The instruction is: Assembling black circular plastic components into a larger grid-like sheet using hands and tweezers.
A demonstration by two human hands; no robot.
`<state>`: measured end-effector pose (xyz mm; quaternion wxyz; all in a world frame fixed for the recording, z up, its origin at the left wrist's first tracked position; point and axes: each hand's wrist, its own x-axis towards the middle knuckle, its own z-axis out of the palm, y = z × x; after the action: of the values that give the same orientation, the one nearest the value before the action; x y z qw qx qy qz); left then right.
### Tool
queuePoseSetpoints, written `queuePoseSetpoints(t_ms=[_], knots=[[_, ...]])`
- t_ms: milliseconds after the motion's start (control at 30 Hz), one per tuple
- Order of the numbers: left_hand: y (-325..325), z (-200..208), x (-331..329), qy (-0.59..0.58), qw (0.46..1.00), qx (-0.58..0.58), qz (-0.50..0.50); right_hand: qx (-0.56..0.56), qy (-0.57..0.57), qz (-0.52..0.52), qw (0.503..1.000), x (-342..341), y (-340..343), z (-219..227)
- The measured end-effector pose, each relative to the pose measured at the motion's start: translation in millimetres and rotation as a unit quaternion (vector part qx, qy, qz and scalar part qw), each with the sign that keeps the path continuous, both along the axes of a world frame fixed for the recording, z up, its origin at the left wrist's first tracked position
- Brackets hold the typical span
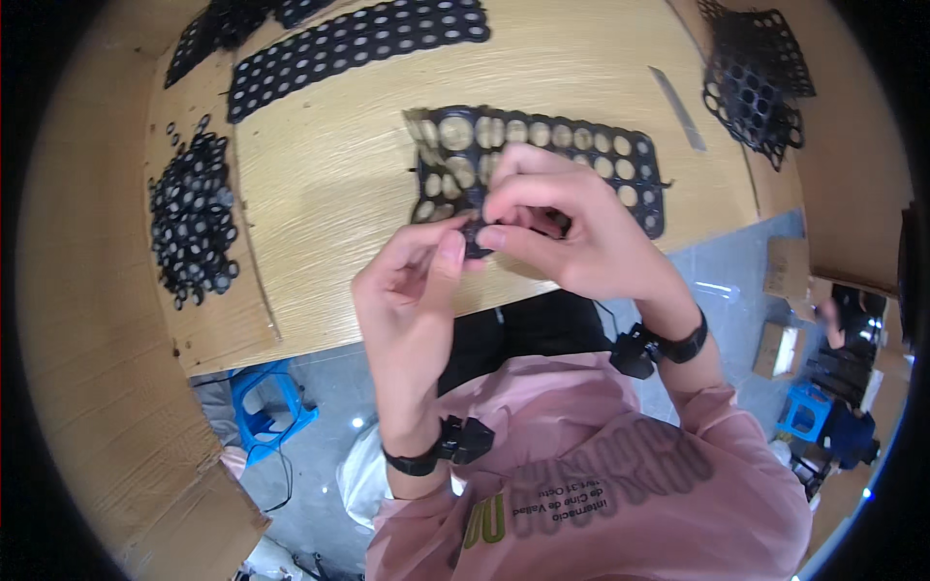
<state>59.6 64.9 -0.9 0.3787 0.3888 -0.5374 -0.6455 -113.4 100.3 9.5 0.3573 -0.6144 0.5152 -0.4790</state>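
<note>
A black perforated rubber sheet (625,145) with rows of round holes lies before me, its near left part lifted and bent. My left hand (417,271) pinches the near edge of this sheet between thumb and fingers. Close beside it, my right hand (552,213) has its fingers curled and its thumb pressed at the same spot, closed on the sheet as well. A small dark piece (475,240) shows between the two thumbs; the fingers partly hide it, and whether it is still joined to the sheet I cannot make out.
Many loose black rings (194,218) are heaped at the table's left edge. A second perforated sheet (358,53) lies flat at the back. More sheet scraps (756,82) are piled at the far right, near a thin metal strip (676,107). Cardboard walls (107,242) flank the table.
</note>
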Motion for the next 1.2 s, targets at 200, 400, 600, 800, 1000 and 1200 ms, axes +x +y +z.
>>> queuePoseSetpoints(t_ms=[200, 400, 600, 800, 1000, 1200], knots=[[-11.7, 9.2, 13.2, -0.029, 0.999, 0.017, 0.02, 0.032, 0.016, -0.058, 0.998, 0.1, 9.3, -7.7], [-14.1, 26.1, 33.3, -0.084, 0.996, -0.012, 0.035, 0.014, 0.038, -0.111, 0.993, 20.9, 3.6, 1.3], [-23.3, 35.8, 57.8, -0.147, 0.982, -0.088, 0.077, -0.02, -0.03, -0.149, 0.988, 25.2, -3.0, -12.2], [-81.0, 20.7, 135.2, -0.272, 0.875, -0.281, 0.285, 0.111, -0.123, -0.158, 0.973, 14.0, 7.1, -6.9], [-127.2, -4.0, 173.2, -0.44, 0.738, -0.377, 0.346, 0.077, -0.186, -0.151, 0.968, 22.3, -5.2, -8.9], [-127.6, -16.1, 169.2, -0.517, 0.676, -0.391, 0.35, 0.02, -0.178, -0.176, 0.968, 23.0, -8.6, -11.7]])
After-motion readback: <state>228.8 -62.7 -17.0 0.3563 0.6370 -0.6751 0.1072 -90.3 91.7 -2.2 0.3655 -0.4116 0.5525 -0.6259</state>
